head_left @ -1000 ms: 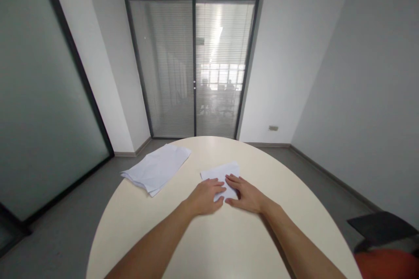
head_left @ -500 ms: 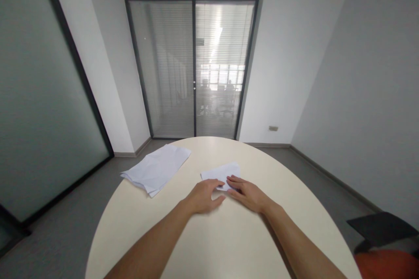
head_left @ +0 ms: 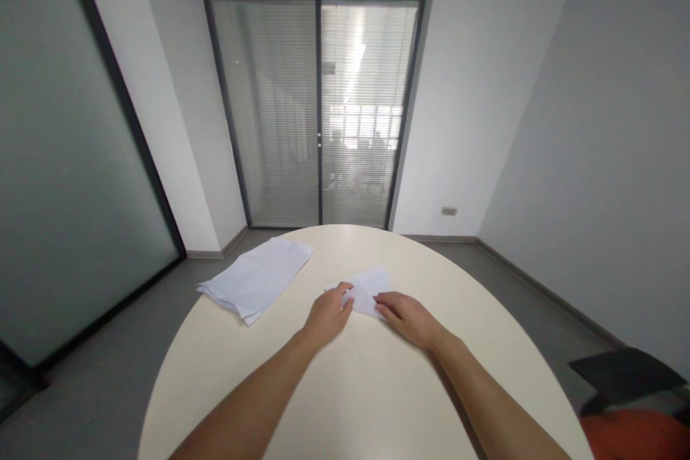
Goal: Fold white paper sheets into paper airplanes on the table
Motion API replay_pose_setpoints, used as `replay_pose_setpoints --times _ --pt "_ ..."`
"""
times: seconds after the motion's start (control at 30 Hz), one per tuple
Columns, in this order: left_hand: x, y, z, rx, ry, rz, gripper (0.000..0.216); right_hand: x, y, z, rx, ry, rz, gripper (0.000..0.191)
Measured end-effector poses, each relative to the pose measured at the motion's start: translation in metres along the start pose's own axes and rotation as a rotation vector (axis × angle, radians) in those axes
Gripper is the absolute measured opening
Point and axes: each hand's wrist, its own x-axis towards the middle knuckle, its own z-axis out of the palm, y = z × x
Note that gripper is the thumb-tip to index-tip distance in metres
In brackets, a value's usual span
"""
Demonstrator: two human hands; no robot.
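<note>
A small folded sheet of white paper (head_left: pixel 367 287) lies on the round cream table (head_left: pixel 345 395), in front of me. On its left side, my left hand (head_left: pixel 328 315) has the paper's near-left part between thumb and fingers. My right hand (head_left: pixel 407 316) pinches the near-right edge, thumb and forefinger brought together there. Fingers cover both of those edges, so the exact folds beneath them are hidden.
Several loose white sheets (head_left: pixel 259 277) lie stacked at the table's far left, one corner reaching over the rim. A red and black chair (head_left: pixel 630 395) stands at the lower right. Beyond the table is a glass door with blinds (head_left: pixel 318 115).
My left hand has shifted slightly left and its thumb has closed toward the fingers on the paper. The right fingers have drawn together at the edge. The paper's near part looks refolded.
</note>
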Motion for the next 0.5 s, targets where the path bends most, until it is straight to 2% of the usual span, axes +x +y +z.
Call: replay_pose_setpoints --times 0.1,0.3,0.5 --pt "0.0011 -0.0029 0.0038 -0.006 0.030 -0.002 0.033 0.0006 0.0013 0.0033 0.039 0.027 0.026 0.040" --pt "-0.0003 -0.0058 0.0061 0.042 0.068 0.060 0.035 -0.0008 0.0028 0.0079 0.093 0.049 0.065 0.047" --pt "0.0001 -0.0008 -0.0005 0.135 0.048 0.083 0.033 0.0006 -0.0044 0.0070 0.064 0.046 0.011 0.047"
